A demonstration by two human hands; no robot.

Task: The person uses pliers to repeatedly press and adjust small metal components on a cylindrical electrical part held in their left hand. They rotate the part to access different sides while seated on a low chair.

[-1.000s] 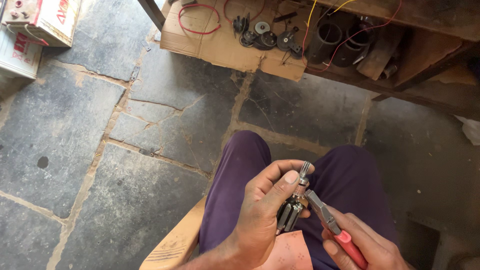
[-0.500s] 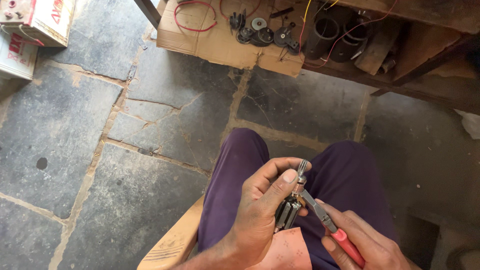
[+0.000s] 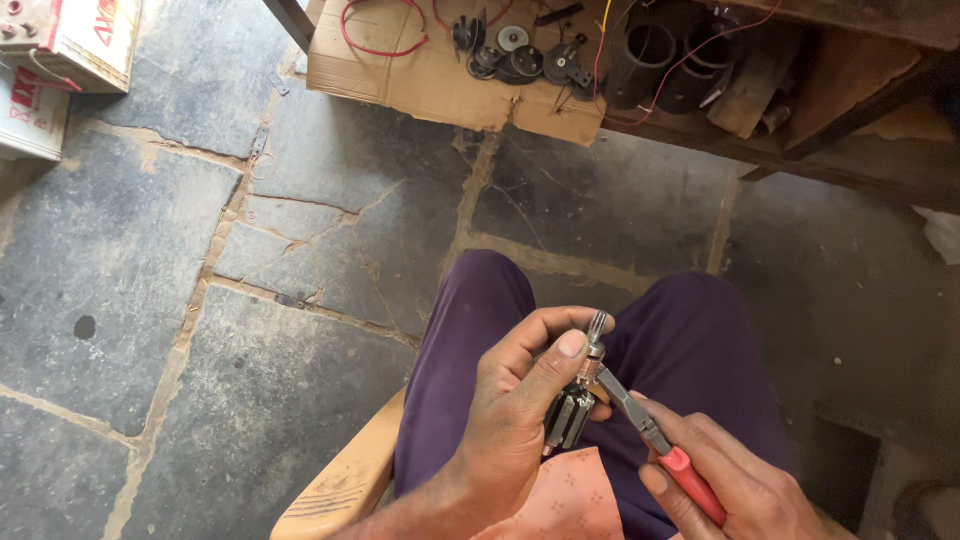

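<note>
Left hand (image 3: 510, 420): grip closed around a small motor armature (image 3: 572, 408), dark laminated core below, copper-coloured collar and grooved steel shaft pointing toward 12 o'clock. Thumb lies along the upper end, fingers curl behind.

Right hand (image 3: 735, 480): grip closed on red-handled needle-nose pliers (image 3: 650, 432); the tips meet the armature at its collar, from 4 o'clock.

The armature sits above the lap, over purple trousers (image 3: 470, 330), at the lower centre of the view. Wooden seat edge (image 3: 340, 480) at 8 o'clock. Stone floor (image 3: 200, 250) beyond. At 12 o'clock, cardboard sheet (image 3: 400, 70) carrying red wire (image 3: 378, 25) and dark metal parts (image 3: 525, 55).
</note>
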